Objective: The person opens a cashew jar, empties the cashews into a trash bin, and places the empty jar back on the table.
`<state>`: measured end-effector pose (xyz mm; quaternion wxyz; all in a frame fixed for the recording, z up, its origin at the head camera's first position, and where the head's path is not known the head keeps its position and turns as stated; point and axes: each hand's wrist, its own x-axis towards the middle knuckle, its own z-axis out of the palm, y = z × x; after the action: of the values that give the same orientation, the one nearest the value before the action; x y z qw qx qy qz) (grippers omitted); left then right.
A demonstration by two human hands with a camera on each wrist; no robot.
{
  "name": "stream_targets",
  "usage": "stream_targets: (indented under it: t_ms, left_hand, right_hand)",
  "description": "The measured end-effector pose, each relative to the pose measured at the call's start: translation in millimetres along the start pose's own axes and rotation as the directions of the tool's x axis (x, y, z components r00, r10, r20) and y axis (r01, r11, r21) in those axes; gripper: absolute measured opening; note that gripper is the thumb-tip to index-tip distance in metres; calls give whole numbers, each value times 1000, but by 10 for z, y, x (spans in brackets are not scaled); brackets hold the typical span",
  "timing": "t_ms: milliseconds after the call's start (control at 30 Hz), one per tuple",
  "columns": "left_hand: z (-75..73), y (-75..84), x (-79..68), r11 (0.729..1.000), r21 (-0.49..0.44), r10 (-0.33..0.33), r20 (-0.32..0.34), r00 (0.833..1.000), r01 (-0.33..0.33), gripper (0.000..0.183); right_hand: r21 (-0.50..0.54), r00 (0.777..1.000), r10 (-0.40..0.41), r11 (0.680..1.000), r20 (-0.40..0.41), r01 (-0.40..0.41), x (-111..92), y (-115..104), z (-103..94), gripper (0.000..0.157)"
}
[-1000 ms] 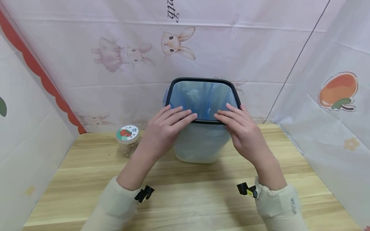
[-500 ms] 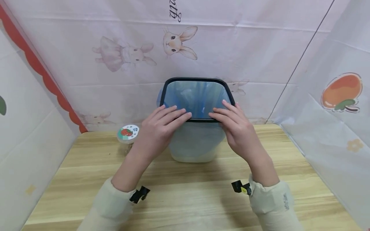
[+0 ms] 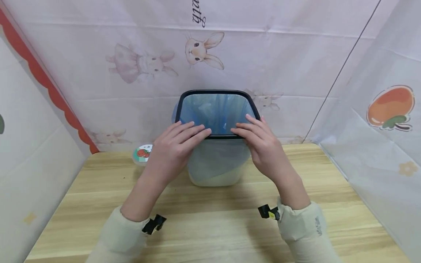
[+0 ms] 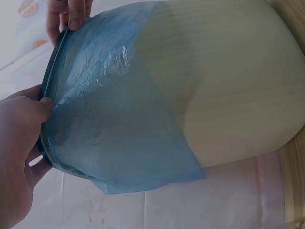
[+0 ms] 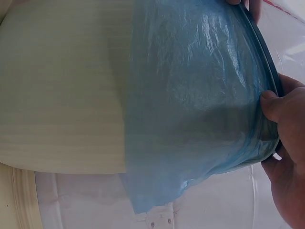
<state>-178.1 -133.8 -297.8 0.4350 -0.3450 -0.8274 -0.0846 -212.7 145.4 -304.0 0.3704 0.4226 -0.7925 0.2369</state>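
A pale trash can (image 3: 215, 178) stands on the table, lined with a blue plastic bag (image 4: 119, 129) folded down over its outside. The bag runs under a black rim ring (image 3: 213, 92) around the mouth. My left hand (image 3: 175, 146) grips the ring at the near left corner, thumb outside and fingers over the top. At the near right corner my right hand (image 3: 264, 146) holds the ring the same way, its thumb (image 5: 270, 102) against the bag in the right wrist view. Loose bag film hangs below the ring in both wrist views.
A small clear jar with a tomato-printed lid (image 3: 142, 153) stands left of the can, partly hidden behind my left hand. The wood-grain table (image 3: 210, 230) meets a rabbit-printed cloth wall (image 3: 148, 109) behind the can. Cloth walls also rise at both sides.
Both hands and the trash can have shifted left in the head view, covering more of the jar. The hands keep their hold on the rim ring.
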Motion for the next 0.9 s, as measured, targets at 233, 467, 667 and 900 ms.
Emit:
stream_targets:
  t_ms: [233, 467, 667, 900]
  left_hand:
    - [1, -80, -37, 999, -30, -19, -14, 1000, 19, 50]
    - [13, -145, -14, 998, -63, -22, -61, 998, 18, 46]
    - [18, -178, -17, 997, -66, -41, -49, 998, 38, 43]
    - [18, -196, -15, 996, -71, -59, -44, 997, 55, 45]
  right_hand:
    - [5, 1000, -4, 1000, 11, 4, 73, 5, 58, 39]
    - [15, 1000, -5, 1000, 11, 4, 138, 35, 109, 39]
    - [20, 1000, -4, 1000, 4, 4, 161, 49, 150, 39]
    - [23, 1000, -3, 1000, 8, 2, 191, 72, 181, 39]
